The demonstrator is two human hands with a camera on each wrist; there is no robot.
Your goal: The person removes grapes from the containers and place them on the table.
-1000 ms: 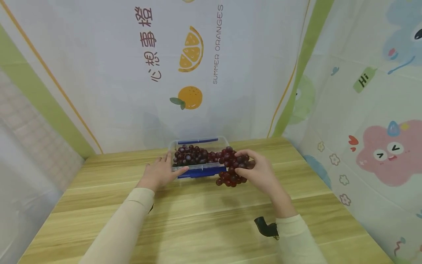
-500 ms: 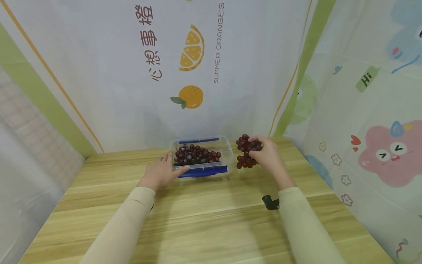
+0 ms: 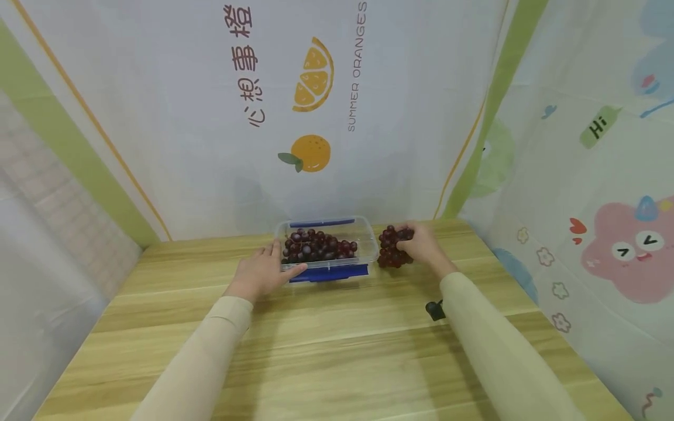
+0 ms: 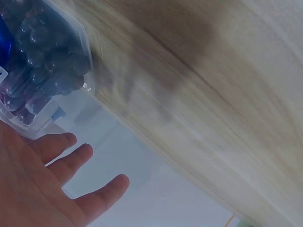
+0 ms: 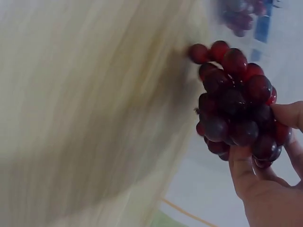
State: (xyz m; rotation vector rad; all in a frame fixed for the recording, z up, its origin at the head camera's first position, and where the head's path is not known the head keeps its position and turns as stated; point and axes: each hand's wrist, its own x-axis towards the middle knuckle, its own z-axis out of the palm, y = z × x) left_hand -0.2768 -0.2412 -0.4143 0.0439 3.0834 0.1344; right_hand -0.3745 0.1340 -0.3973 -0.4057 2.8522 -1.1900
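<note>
At the back of the table a clear plastic box (image 3: 368,242) with blue clips holds dark purple and red grapes (image 3: 316,245). My left hand (image 3: 258,272) rests at the box's left end, its fingers spread and straight; the left wrist view shows that hand (image 4: 42,184) beside the box wall. Just right of the box, my right hand (image 3: 421,242) grips a bunch of red grapes (image 3: 392,248). In the right wrist view, thumb and fingers pinch this bunch (image 5: 236,104) from one side. Whether the bunch touches the table cannot be told.
The light wood-grain table (image 3: 337,351) reaches up to a white printed curtain (image 3: 400,164) behind the box. Another printed curtain (image 3: 553,204) hangs along the right side. A small black piece (image 3: 434,310) shows by the right cuff.
My right hand has carried the bunch of grapes from over the box's right end to the right, beside the box, and slightly lower since half a second ago. The left hand stays at the box.
</note>
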